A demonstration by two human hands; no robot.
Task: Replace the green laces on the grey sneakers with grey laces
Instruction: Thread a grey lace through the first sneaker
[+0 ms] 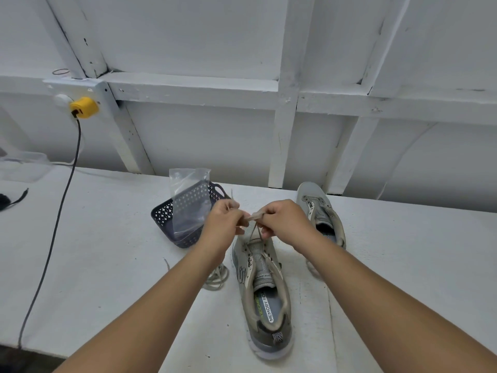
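- Both your hands are up over the toe of the near sneaker (265,286): your left hand (223,222) and right hand (285,222) each have their fingers curled, pinching the grey lace (255,216) between them.
- From that pinch two strands run down to the lowest eyelets, so the step looks like evening the two ends before you cross upward.
- To do it well, pull both ends straight up and match their lengths before lacing further; keep the flat lace untwisted where it crosses the toe.
- Hold the sneaker steady with a wrist if it starts to tip; it stands near the front edge of the bench (107,265), heel toward you.
- Sneakers: two. The far sneaker (321,214) lies toward the back edge, right of your hands, and shows no lace that I can make out.
- Loose laces: one coil (216,277) lies on the bench just left of the near sneaker; its colour is too pale to call.
- Baskets: one basket (166,214), left of your hands, with one clear bag (189,197) in it.
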